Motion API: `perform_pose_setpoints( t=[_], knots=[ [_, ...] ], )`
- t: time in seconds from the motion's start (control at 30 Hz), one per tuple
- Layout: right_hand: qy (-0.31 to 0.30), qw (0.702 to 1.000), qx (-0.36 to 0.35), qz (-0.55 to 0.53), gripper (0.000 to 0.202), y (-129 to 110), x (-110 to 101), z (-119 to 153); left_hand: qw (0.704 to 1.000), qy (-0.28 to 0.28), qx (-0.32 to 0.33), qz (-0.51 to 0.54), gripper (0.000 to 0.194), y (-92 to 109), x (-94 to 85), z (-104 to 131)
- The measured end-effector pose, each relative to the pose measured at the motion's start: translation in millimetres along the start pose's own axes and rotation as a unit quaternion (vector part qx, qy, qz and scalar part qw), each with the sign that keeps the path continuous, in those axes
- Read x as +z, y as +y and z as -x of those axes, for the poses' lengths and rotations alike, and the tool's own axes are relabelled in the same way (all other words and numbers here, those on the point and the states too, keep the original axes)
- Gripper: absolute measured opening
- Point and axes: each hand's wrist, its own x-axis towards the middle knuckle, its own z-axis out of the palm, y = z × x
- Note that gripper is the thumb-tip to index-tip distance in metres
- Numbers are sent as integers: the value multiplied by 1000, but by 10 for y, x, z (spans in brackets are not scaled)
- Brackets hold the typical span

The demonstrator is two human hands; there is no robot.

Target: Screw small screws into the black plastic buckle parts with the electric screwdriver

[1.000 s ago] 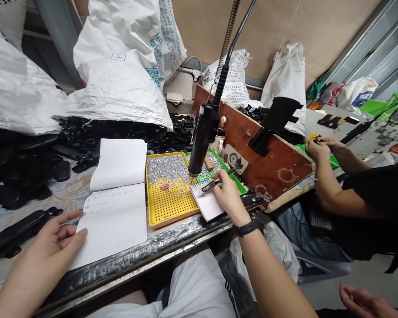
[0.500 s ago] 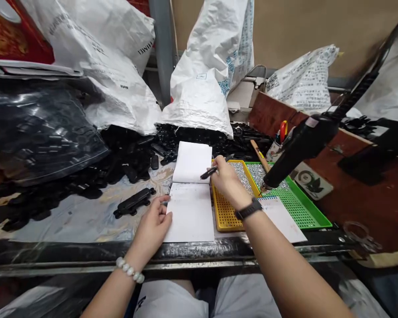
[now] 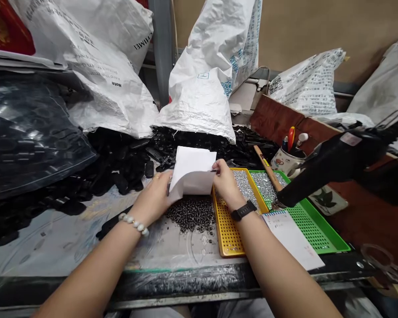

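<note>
hands on notebook, "chimei" on white sack behind

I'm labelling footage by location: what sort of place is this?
Probably an assembly workshop: there is what looks like an electric screwdriver, a yellow tray and a green tray of silvery bits, and heaps of black parts on the bench.

I've got a white paper notebook by opposite sides, bare left hand, bare right hand! Small dark pieces lie heaped nearer the plastic-covered workbench front edge, beside a yellow perforated plastic tray.
</note>
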Motion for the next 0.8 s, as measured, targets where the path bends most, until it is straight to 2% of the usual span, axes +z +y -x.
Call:
perform_pose_setpoints(
  t=[0.07,0.1,0.17,0.23,0.37,0.4,0.43,0.5,0.53,0.57,0.6,0.67,0.7,0.73,0.8],
  knots=[
    [-11,1000,-4,-26,16,-15,17,6,1000,-5,25,-12,79,-46,139,19],
    [-15,999,-7,-47,16,-29,30,8,999,-3,46,-7,83,-81,195,56],
    [-17,994,-14,-110,15,-69,57,10,996,11,88,34,68,-156,249,133],
    [-15,982,-14,-187,17,-129,66,10,989,24,96,111,47,-217,226,168],
    [-4,956,6,-295,19,-283,-30,50,970,-6,17,244,30,-272,95,112],
    [-35,950,7,-310,18,-326,-72,73,961,-7,-2,276,27,-280,75,95],
    [-100,943,7,-319,18,-368,-113,99,953,0,-16,304,25,-289,64,83],
    [-266,915,2,-304,20,-441,-175,145,946,15,-28,323,26,-312,67,76],
    [-318,905,-2,-282,20,-464,-189,158,950,14,-27,310,31,-327,76,81],
    [-324,911,-5,-255,20,-472,-190,161,958,5,-22,286,37,-341,87,88],
    [-281,933,-8,-225,20,-462,-181,153,966,-11,-16,260,43,-354,99,96],
    [-120,982,-8,-145,19,-392,-145,109,974,-42,-12,224,47,-373,122,109],
    [-51,994,-5,-100,18,-338,-126,80,976,-51,-11,213,47,-376,134,111],
    [-7,998,-2,-60,17,-280,-109,51,978,-55,-11,203,45,-376,147,109],
    [19,1000,0,-9,14,-176,-88,7,981,-43,-9,189,41,-365,177,95]
  ],
)
